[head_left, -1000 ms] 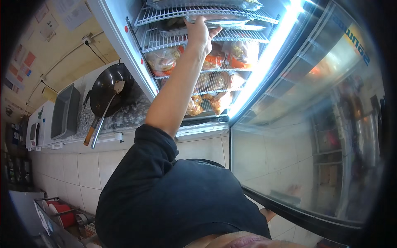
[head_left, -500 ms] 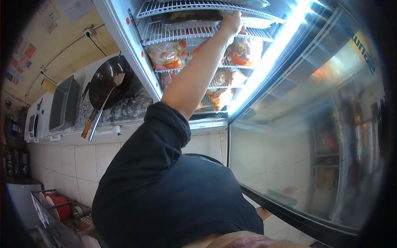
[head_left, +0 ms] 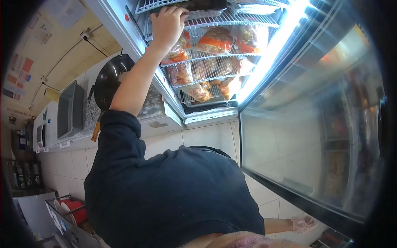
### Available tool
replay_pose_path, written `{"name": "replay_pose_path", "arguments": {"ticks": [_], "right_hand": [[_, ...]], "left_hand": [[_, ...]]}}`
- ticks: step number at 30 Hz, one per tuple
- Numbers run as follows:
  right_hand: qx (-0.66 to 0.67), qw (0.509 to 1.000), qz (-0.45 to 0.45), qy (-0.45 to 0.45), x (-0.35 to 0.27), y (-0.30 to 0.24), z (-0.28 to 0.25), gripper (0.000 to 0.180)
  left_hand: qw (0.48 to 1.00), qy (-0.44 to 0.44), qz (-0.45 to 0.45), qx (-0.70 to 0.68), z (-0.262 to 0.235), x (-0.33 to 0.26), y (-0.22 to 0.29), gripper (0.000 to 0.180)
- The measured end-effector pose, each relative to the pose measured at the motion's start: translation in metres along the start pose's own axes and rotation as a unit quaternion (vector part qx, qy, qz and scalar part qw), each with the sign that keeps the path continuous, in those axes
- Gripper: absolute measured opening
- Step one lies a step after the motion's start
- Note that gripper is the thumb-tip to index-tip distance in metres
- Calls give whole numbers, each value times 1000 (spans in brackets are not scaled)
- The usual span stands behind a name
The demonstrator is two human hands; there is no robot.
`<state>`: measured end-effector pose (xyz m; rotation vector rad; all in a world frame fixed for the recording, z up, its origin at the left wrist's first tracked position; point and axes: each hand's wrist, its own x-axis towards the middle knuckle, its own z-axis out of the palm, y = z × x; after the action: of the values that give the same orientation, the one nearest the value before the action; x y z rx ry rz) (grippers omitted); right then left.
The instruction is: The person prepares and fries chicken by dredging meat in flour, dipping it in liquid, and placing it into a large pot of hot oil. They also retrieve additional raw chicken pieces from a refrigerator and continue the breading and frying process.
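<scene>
My left hand point(head_left: 167, 27) reaches into the lit fridge, its fingers curled at the left end of a dark shallow tray point(head_left: 204, 5) on an upper wire shelf. Part of the tray lies beyond the picture's top edge. Beneath the tray a clear, shiny container edge shows. Low at the right, my right hand point(head_left: 304, 224) hangs away from the fridge in a crinkled clear plastic glove; its fingers look loosely apart, with nothing visible in them. Bagged food with orange bands point(head_left: 215, 40) sits on the shelf below, and bagged meat pieces point(head_left: 198, 91) rest lower down.
The fridge's glass door point(head_left: 285, 144) stands swung out on my right. Left of the fridge, a counter holds a black wok point(head_left: 108, 80) and a grey rectangular tub point(head_left: 70, 109). Red containers point(head_left: 76, 213) are on a rack at the lower left.
My left hand has moved left along the upper shelf, from the right part to the tray's left end. My view has shifted, showing more lower shelves, and my gloved right hand has come into view.
</scene>
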<state>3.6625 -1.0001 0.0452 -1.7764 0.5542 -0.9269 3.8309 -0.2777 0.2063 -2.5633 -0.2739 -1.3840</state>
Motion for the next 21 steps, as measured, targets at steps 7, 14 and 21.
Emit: {"name": "replay_pose_path", "arguments": {"ticks": [7, 14, 21], "right_hand": [[-12, 1000, -11, 15, -32, -20, -10, 33], [31, 998, -62, 8, -75, -65, 5, 33], [220, 946, -198, -129, -131, -185, 108, 33]], "left_hand": [[986, 117, -2, -117, -33, -9, 12, 12], [986, 77, -69, -133, -38, -45, -20, 11], [986, 96, -56, -125, -61, -52, -4, 11]]}}
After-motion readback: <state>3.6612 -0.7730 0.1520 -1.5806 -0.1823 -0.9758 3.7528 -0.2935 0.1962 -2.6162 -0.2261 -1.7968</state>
